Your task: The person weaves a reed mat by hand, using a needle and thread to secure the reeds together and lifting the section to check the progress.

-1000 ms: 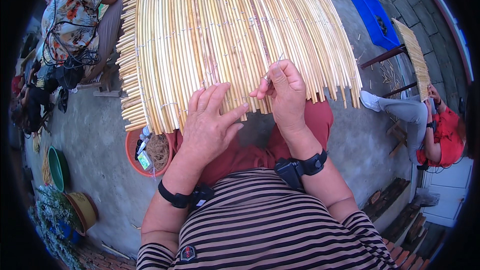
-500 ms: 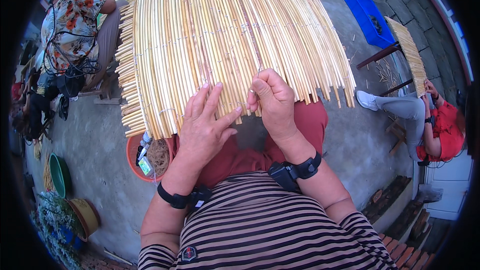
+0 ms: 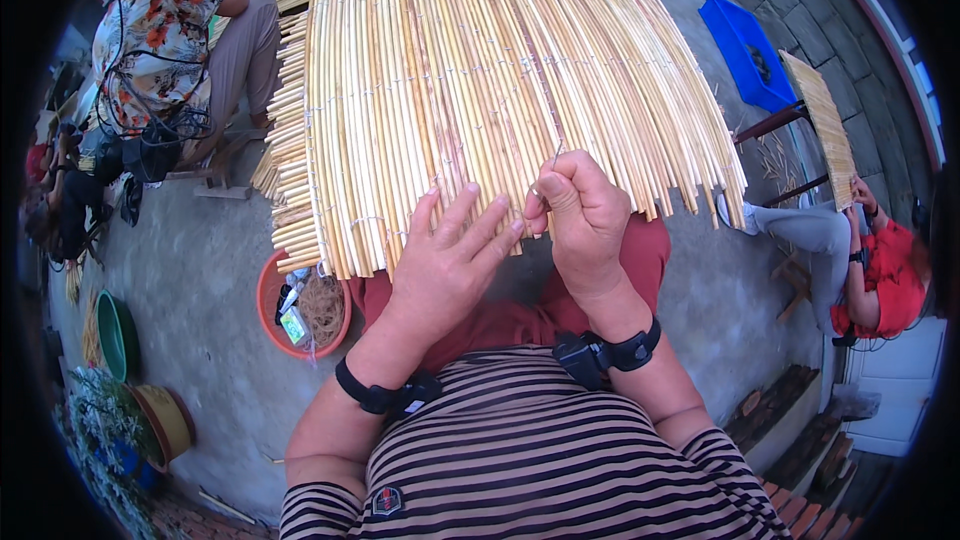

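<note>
A mat of straw-coloured reed stalks (image 3: 390,90), laid side by side and tied with rows of thin string, spreads in front of me, its near edge over my lap. My left hand (image 3: 445,265) rests on this near edge with its fingers stretched out. Close beside it, my right hand (image 3: 582,215) is closed with thumb and forefinger pinched around a thin, needle-like metal piece (image 3: 557,148), whose tip pokes up above the fist. Most of that piece is hidden by the fingers. Both wrists wear black straps with small boxes.
An orange basin (image 3: 268,305) with brown fibre and small packets stands on the floor at left. One person (image 3: 160,40) sits at far left, another (image 3: 885,280) at right holding a smaller reed panel (image 3: 820,125). A blue crate (image 3: 735,50) lies beyond that panel.
The mat and both hands sit farther right in the picture, as do the surroundings. My left hand has flattened more, with its fingers closer together; my right hand keeps its pinch.
</note>
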Demonstrator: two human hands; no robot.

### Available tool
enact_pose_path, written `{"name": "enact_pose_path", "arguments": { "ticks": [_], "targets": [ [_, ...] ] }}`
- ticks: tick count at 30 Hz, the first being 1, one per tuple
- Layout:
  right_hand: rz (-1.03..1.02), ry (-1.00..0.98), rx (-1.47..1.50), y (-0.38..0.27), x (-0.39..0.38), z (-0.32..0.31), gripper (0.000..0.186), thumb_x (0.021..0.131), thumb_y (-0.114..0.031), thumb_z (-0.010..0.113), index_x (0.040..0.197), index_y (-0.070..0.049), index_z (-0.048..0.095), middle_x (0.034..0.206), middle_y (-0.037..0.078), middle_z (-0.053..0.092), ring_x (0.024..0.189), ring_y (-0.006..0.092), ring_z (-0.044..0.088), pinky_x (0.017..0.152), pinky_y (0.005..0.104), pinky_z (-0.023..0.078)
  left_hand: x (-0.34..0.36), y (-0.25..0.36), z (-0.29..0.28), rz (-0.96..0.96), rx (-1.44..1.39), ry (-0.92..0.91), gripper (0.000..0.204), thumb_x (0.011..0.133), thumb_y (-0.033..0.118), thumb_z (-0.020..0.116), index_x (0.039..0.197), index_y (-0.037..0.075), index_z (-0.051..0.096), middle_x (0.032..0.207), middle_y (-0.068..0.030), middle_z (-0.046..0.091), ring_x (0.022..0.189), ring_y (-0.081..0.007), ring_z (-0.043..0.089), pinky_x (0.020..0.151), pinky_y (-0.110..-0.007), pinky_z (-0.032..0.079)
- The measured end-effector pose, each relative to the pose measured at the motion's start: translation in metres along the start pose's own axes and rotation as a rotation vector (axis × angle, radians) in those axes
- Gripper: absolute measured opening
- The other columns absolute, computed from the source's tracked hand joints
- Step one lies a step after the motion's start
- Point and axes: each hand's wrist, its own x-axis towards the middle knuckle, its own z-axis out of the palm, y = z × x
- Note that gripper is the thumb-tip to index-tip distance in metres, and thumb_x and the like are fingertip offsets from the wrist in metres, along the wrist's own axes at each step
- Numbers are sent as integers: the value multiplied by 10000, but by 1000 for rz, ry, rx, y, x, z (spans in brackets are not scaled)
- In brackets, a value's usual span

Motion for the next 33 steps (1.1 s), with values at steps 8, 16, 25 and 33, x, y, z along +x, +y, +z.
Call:
{"name": "enact_pose_path", "arguments": {
  "ticks": [8,16,25,33],
  "targets": [
    [85,13,153,21,13,7,175,1010,-117,528,877,-12,573,811,85,690,504,54,530,483,190,424,-17,-14,-2,-14,-151,22,446,753,126,700,1188,225,691,1314,1,617,1265,-268,523,1063,-534,366],
    [232,47,496,65,18,-14,178,1028,-168,504,895,-52,530,827,90,651,480,53,478,470,193,436,-9,-11,-6,-80,-271,-198,470,743,171,764,1204,210,681,1420,-49,529,1324,-306,468,1137,-528,273],
    [274,23,509,65,18,-15,186,1028,-156,492,877,-53,529,800,58,623,467,43,453,453,195,420,9,-25,-21,-327,-458,127,399,772,33,718,1169,54,681,1410,-214,494,1350,-396,421,1097,-465,367],
    [281,28,474,62,16,-14,182,1022,-155,507,868,-59,525,773,45,599,464,38,438,434,192,399,37,-6,22,-203,-29,-269,1028,707,564,735,1495,40,333,1586,-155,260,1479,-350,201,1164,-594,135]
  ]
}}
